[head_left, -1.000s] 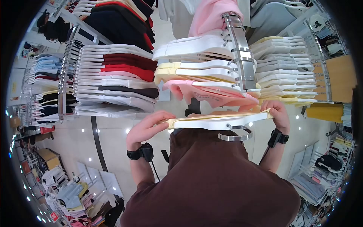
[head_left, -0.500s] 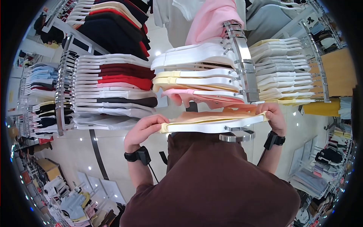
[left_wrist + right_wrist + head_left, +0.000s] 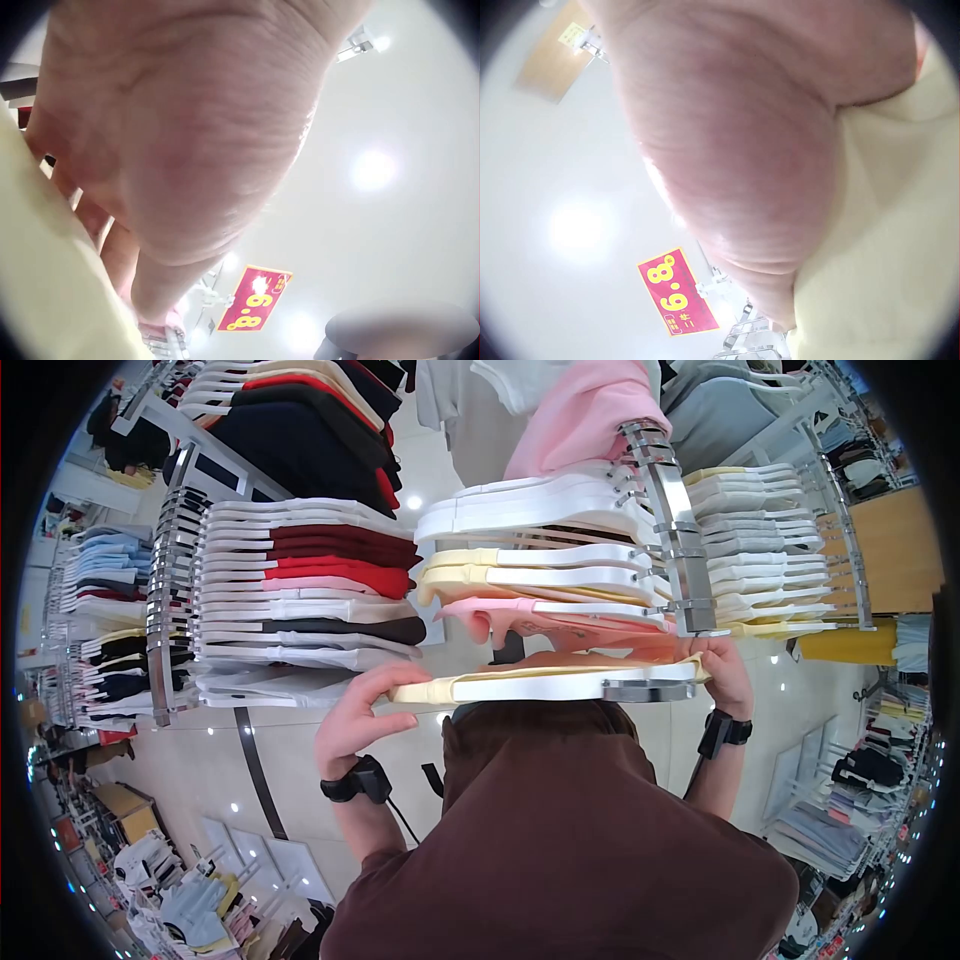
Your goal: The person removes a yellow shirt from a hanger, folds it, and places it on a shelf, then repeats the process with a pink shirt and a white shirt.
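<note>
Beyond the left hand [image 3: 355, 718], red, white and dark garments [image 3: 338, 568] hung along a metal rail [image 3: 160, 685]; a dark floor stripe [image 3: 258, 770] ran to its left. Right of the right hand [image 3: 729, 676] were a yellow garment [image 3: 848, 647] and a wooden panel [image 3: 880, 560]

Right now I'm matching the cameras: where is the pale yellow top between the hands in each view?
Head: yellow top near centre, on a white hanger.
Left wrist: lower left.
Right wrist: right side.
Landmark shared by both wrist views: the red price sign.
</note>
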Available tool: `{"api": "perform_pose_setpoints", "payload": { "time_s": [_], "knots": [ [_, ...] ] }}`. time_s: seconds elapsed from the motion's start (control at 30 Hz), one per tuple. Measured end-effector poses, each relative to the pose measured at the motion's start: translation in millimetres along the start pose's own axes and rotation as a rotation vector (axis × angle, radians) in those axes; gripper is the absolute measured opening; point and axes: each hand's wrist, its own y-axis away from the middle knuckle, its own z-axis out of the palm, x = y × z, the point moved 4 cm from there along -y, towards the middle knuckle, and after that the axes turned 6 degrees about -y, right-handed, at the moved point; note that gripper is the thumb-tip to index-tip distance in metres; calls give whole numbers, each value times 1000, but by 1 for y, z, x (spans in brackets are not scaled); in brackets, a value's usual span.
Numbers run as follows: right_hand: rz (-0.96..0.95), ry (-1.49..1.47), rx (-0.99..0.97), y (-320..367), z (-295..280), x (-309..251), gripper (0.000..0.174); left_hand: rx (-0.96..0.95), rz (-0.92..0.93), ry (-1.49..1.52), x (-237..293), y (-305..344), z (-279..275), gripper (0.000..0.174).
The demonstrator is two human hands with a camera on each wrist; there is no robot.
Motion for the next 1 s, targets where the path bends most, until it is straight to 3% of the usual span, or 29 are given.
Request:
{"api": "perform_pose_setpoints", "payload": {
  "time_s": [0.07, 0.2, 0.3, 0.37, 0.4, 0.53, 0.6, 0.77, 0.83, 0.97, 1.0],
  "knots": [
    [0, -43, -13, 3, -2, 3, 44, 86, 27, -210, 18, -10, 4, 28],
    [58, -55, -45, 12, -9, 7, 46, -16, -60, -117, 6, -27, 8, 29],
    [55, 98, -122, 23, 6, -14, 47, -13, -38, -113, 11, -40, 9, 25],
    [368, 430, -142, 24, 18, -20, 49, -22, 8, -219, 19, -48, 9, 21],
    [425, 513, -111, 23, 23, -21, 43, -31, 12, -218, 19, -51, 9, 21],
    [482, 647, -119, 24, 26, -22, 36, 31, 87, -312, 23, -47, -3, 19],
    [354, 802, -193, 24, 37, -23, 32, -12, 117, -253, 21, -42, -4, 19],
    [317, 781, -71, 9, 61, -36, 33, -16, 80, -182, 36, -51, -12, 18],
    [407, 845, -54, 10, 54, -30, 33, -188, 242, -321, 57, -67, -1, 19],
    [485, 963, 43, 39, 9, 19, 35, -254, 308, -433, 71, -94, 42, 24],
    [532, 857, 148, 47, -1, 26, 36, -278, 309, -443, 71, -99, 51, 27]
  ]
}}
